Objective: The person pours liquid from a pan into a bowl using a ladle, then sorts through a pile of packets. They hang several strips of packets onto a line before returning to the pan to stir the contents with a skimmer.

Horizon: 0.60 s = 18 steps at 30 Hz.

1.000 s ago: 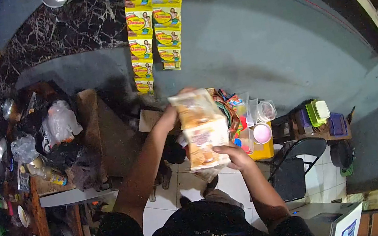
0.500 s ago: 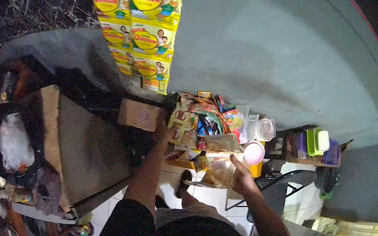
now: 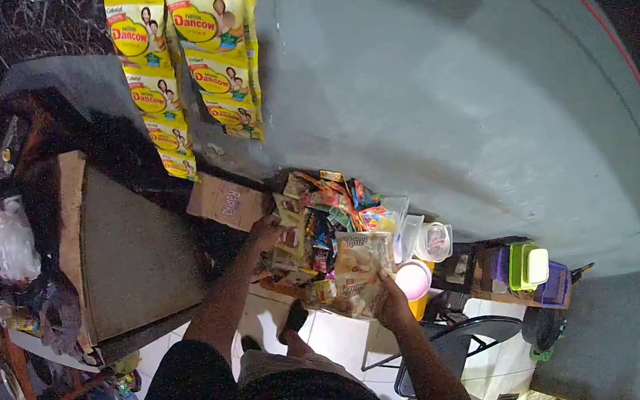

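Note:
My right hand (image 3: 391, 303) is closed on the right edge of a beige and brown packet (image 3: 360, 270), held over the front of a heap of colourful sachets (image 3: 339, 204). At the heap's left side, my left hand (image 3: 265, 234) touches a strip of yellowish-green sachets (image 3: 289, 234); its fingers are too small and dark to make out. Just behind my left hand lies a brown cardboard box (image 3: 227, 203) with printed letters. A round container with a pink-white top (image 3: 413, 279) stands right of the packet.
Yellow sachet strips (image 3: 212, 58) hang above the heap. Clear plastic tubs (image 3: 433, 241) stand along the wall. Green containers (image 3: 525, 265) are further right. A black chair (image 3: 475, 333) is near my right forearm. A large brown board-like surface (image 3: 139, 249) is at the left.
The packet in my right hand has come up flatter, its printed front now facing the camera. The view has shifted, and the hanging strips appear further left and separated.

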{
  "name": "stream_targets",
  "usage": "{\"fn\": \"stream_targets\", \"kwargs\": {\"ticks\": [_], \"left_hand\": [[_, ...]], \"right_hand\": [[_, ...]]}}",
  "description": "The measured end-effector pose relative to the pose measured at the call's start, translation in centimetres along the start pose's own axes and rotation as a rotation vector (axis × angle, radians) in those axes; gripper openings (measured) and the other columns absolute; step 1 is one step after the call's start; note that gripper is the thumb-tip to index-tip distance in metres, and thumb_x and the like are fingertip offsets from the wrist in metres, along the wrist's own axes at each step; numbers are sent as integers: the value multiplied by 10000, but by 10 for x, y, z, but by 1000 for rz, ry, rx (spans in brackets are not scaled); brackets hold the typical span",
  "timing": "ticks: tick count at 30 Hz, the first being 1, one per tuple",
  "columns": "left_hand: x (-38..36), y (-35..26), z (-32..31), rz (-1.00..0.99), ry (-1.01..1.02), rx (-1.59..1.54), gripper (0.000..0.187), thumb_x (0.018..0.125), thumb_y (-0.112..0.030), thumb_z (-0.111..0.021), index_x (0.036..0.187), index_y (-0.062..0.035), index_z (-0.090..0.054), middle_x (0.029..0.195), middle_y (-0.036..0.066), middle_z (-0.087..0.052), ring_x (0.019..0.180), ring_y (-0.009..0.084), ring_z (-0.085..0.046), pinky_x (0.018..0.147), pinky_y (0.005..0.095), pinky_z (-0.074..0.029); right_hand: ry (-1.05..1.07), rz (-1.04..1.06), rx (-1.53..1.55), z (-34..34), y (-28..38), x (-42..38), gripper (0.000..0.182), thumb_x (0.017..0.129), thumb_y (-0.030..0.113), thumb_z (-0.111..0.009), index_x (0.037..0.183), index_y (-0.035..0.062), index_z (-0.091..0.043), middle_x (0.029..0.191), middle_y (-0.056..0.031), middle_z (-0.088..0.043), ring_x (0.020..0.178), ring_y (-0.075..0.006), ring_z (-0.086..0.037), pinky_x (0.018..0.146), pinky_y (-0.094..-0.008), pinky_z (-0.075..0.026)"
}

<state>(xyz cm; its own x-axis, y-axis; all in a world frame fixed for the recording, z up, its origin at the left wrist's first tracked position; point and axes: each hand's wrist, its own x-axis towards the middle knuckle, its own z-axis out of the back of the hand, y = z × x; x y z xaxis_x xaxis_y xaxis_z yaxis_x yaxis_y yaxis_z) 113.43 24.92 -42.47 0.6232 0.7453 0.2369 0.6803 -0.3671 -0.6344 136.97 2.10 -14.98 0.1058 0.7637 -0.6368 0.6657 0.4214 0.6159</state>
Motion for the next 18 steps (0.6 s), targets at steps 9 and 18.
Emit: {"fn": "stream_targets", "kwargs": {"ticks": [9,18], "left_hand": [[20,-185,-184,99,-454,229,362,826,-69,-548,1183,-16,-520,1038,85,-624,929,162,-624,802,304,-533],[-19,-277,-309,130,-355,183,387,887,-150,-593,1231,-2,-496,1098,101,-616,949,185,-626,826,314,-519]], "right_hand": [[123,112,39,-21,7,-15,555,876,312,-534,1326,21,-389,1250,-139,-510,1121,-288,-539,950,-440,-433],[219,425,18,-69,-8,-43,514,859,313,-569,1251,-3,-469,1207,-106,-554,1162,-219,-499,1001,-326,-371]]}}
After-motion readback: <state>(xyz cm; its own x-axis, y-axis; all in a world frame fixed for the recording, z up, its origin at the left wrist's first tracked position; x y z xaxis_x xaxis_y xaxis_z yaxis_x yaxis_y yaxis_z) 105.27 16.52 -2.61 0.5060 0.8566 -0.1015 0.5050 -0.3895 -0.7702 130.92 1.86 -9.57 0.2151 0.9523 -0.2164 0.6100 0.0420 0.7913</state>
